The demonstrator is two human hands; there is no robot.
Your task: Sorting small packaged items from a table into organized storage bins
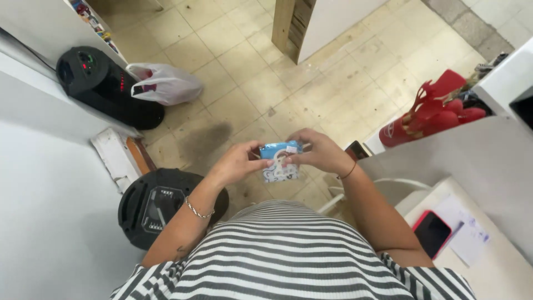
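Observation:
A small flat packet (280, 161), blue at the top and white with a cartoon print below, is held up in front of my striped shirt. My left hand (240, 161) pinches its left edge with thumb and fingers. My right hand (318, 151) grips its top right corner. Both hands hover above the tiled floor. A thin chain bracelet sits on my left wrist and a dark band on my right wrist.
Two black round speakers stand at the left, one near the wall (105, 86) and one beside my left arm (158, 203). A white plastic bag (166, 83) lies on the floor. Red paper shapes (433, 111) lean at the right. A phone in a red case (432, 232) rests on a white counter.

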